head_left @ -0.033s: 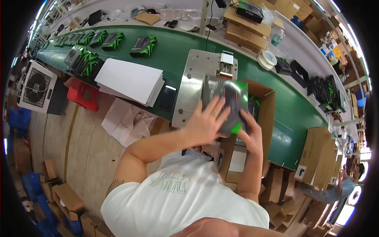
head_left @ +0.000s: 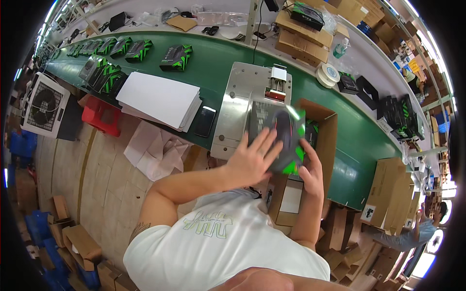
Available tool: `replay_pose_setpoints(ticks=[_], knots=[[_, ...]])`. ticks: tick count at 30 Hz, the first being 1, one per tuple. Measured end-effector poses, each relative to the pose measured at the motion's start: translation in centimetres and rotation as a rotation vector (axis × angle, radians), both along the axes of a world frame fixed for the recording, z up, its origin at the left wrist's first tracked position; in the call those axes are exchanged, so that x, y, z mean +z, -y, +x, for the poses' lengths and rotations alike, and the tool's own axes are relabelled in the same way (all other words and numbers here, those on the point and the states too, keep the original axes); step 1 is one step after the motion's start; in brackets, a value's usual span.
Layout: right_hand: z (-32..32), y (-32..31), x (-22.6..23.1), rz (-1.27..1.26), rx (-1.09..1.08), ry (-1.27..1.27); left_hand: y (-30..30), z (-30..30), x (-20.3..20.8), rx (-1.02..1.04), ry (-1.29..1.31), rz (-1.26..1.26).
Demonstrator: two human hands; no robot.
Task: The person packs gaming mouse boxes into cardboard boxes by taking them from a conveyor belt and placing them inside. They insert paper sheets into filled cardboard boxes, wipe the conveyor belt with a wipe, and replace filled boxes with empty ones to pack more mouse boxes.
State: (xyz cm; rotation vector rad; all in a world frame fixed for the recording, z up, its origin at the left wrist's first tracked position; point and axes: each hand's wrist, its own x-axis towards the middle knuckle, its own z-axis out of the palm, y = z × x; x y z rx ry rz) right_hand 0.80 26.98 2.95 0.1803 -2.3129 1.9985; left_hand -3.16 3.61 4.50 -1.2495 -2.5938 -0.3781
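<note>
A black and green product box [head_left: 264, 114] with a dark, rounded shape pictured on its face is tilted over the right part of the metal plate of a small bench machine [head_left: 233, 104]. My left hand [head_left: 252, 155] lies across the face of the box, its fingers stretched out and spread. At the right edge, my right hand [head_left: 313, 169] grips the same box between thumb and fingers. Beneath and to the right of it, an open cardboard carton [head_left: 328, 145] has another black and green box [head_left: 310, 133] inside. The underside of the held box is hidden.
Left of the machine lie a phone [head_left: 206, 121] and a stack of white sheets [head_left: 158, 97]. Several similar boxes [head_left: 175, 57] line the green bench [head_left: 206, 80]. A tape roll [head_left: 327, 75] sits behind the carton. A red stool [head_left: 100, 116] stands on the floor, left.
The box has come slightly toward me and its face shows more fully. My right hand has shifted a little down with it, while my left hand stays on the face.
</note>
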Motion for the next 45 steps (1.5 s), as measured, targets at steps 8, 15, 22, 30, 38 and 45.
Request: replay_pose_setpoints(ticks=[8, 15, 22, 30, 38, 45], knots=[[2.3, -3.6, -5.2, -0.978, -0.246, 0.363, 3.0, -3.8, 0.3, -0.571, 0.023, 0.201], [8.0, 0.4, -6.0, -0.645, -0.464, 0.117, 1.5, -2.8, 1.9, -0.067, 0.604, 0.339], [7.5, 1.5, -3.8, 0.445, -0.191, -0.333, -0.8, -6.2, 0.5, -0.040, 0.259, 0.318], [-5.0, 2.8, -2.8, 0.368, -0.227, -0.431, -2.8, -17.9, -0.8, 0.170, -0.201, 0.479], [1.2, 1.7, -3.6, 0.182, -0.094, -0.329, -1.9, -9.9, -0.4, -0.134, 0.114, 0.339], [5.8, 2.3, -3.3, 0.035, -0.110, -0.247, 0.9, -9.5, -1.6, -0.309, 1.042, 1.516]])
